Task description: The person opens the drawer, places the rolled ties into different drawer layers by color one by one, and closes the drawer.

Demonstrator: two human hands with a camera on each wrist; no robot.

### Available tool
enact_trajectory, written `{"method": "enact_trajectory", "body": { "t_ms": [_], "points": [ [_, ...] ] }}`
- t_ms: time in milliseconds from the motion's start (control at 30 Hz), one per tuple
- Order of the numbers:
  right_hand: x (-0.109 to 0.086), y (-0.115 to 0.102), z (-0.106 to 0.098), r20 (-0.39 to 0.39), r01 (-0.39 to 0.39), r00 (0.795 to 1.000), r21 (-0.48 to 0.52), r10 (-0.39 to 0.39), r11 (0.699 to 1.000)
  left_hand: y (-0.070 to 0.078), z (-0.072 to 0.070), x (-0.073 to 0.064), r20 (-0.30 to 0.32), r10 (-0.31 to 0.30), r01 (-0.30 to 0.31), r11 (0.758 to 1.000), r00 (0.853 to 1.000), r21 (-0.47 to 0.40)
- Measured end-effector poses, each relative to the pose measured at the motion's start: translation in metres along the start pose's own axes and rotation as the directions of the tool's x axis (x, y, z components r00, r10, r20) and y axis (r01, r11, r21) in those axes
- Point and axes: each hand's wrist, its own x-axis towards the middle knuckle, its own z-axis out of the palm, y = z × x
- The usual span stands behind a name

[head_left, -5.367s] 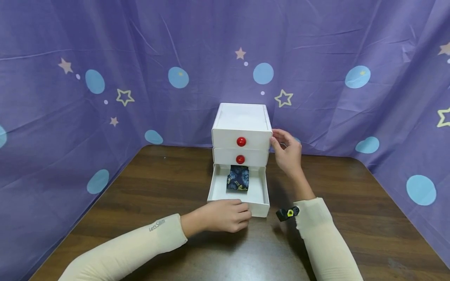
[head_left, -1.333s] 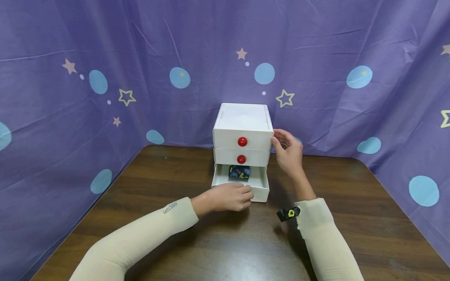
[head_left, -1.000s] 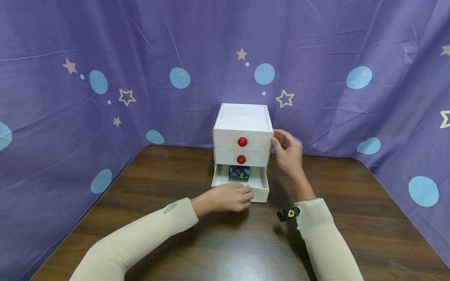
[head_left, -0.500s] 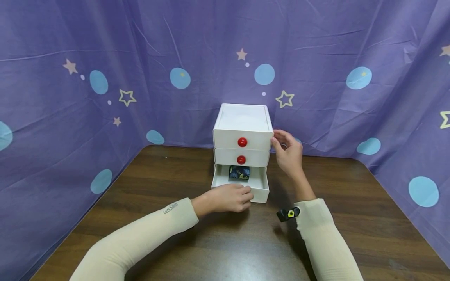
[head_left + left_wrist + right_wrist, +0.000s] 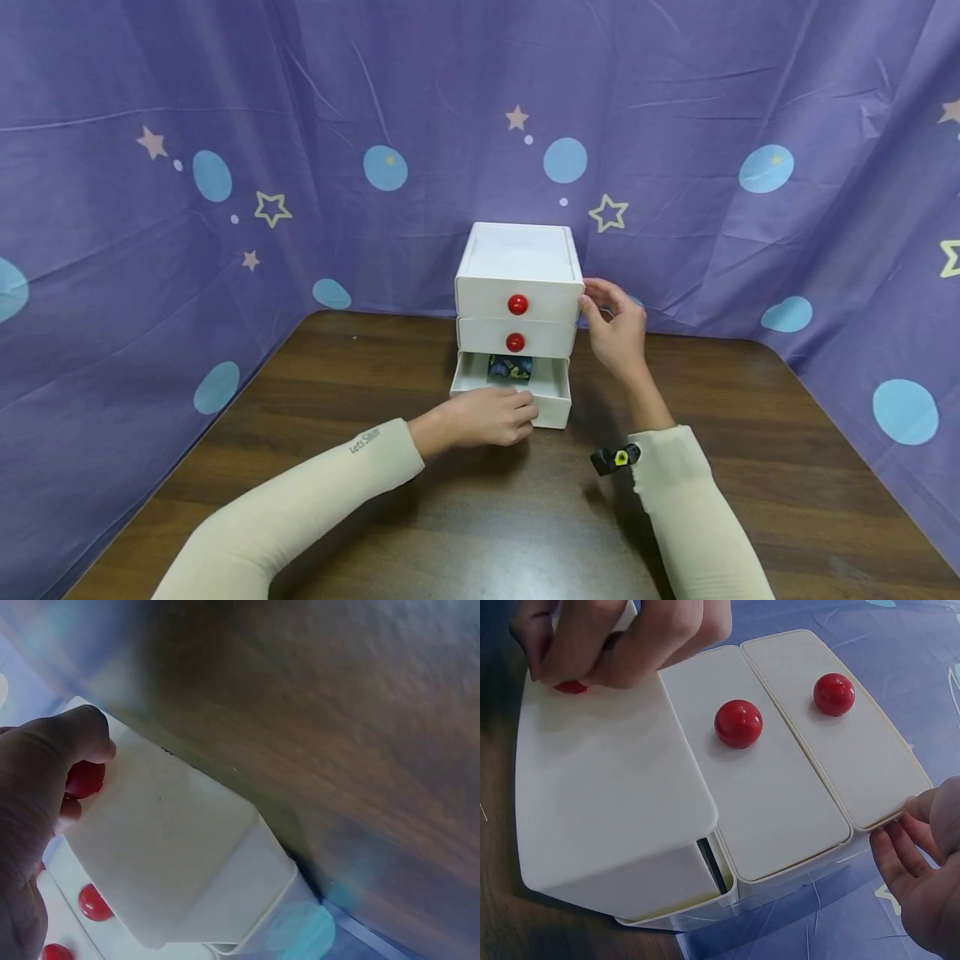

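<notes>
A white drawer cabinet with red knobs stands on the table. Its bottom drawer is partly pulled out, while the upper two drawers are in. Inside the bottom drawer lies a folded dark blue patterned cloth, partly hidden under the drawer above. My left hand is at the front of that drawer. The left wrist view shows its thumb and fingers pinching the red knob. My right hand holds the cabinet's right front edge near the top drawer, thumb at the front and fingers along the side.
The brown wooden table reaches out on both sides of the cabinet. A purple curtain with stars and blue ovals hangs behind and beside it. A black strap is at my right wrist.
Over these seconds the bottom drawer has slid inward with my left hand on its knob, carrying the cloth further under the drawer above. The last bit of movement is slight. My right hand stays put.
</notes>
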Motion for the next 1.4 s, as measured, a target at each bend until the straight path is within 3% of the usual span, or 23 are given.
{"method": "enact_trajectory", "body": {
  "t_ms": [400, 1100, 1400],
  "points": [
    [0.001, 0.0, -0.001, -0.001, -0.006, 1.0, 0.007, 0.006, 1.0, -0.004, 0.006, 0.002, -0.019, -0.023, 0.024, 1.0, 1.0, 0.008],
    [0.002, 0.0, -0.001, -0.003, -0.014, 1.0, 0.017, 0.014, 1.0, -0.013, 0.017, 0.006, 0.045, -0.028, 0.026, 0.999, 0.999, 0.024],
    [0.001, 0.0, -0.001, -0.003, -0.014, 1.0, 0.013, 0.014, 1.0, -0.015, 0.021, 0.006, 0.035, -0.046, 0.046, 0.999, 0.998, 0.006]
  ]
}}
